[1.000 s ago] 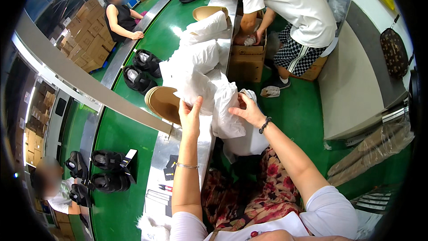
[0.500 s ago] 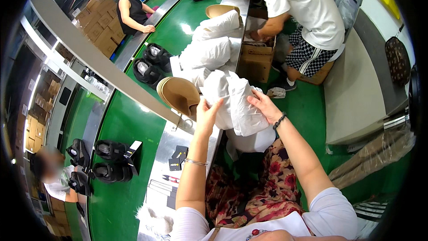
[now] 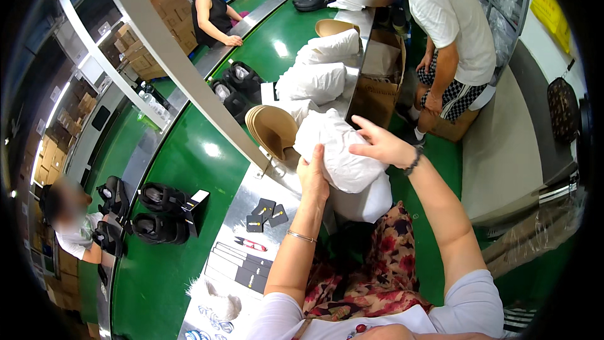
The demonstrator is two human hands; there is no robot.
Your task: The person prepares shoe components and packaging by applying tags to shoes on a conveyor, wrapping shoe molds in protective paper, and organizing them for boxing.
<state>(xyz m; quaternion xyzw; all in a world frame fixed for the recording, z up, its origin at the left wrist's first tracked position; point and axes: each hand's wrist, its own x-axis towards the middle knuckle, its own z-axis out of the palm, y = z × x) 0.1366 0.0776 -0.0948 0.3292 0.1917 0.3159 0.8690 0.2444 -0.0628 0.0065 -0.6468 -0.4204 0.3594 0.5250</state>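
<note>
A bundle wrapped in white paper (image 3: 343,154) is in front of me, over the edge of the metal side table. My left hand (image 3: 313,173) grips its left side, thumb up along the paper and the other fingers mostly hidden. At the bundle's right, my right hand (image 3: 389,146) is open, fingers stretched and apart, the thumb close to the paper; whether it touches I cannot tell. What the paper wraps is hidden. More white paper-wrapped bundles (image 3: 311,83) lie farther along the table. Nested brown cardboard inserts (image 3: 270,129) stand just left of the bundle.
Black tags (image 3: 267,212), a red-and-black pen-like tool (image 3: 250,244) and dark cards (image 3: 242,267) lie on the metal surface. Black shoes (image 3: 160,226) rest on the green belt (image 3: 189,170). A grey post (image 3: 170,56) rises at left. A person in white (image 3: 456,31) stands beside an open carton (image 3: 377,97).
The bundle has turned and looks more compact, its right flap now folded in. My right hand has loosened and spread its fingers. The person in white has drawn their hands back from the carton.
</note>
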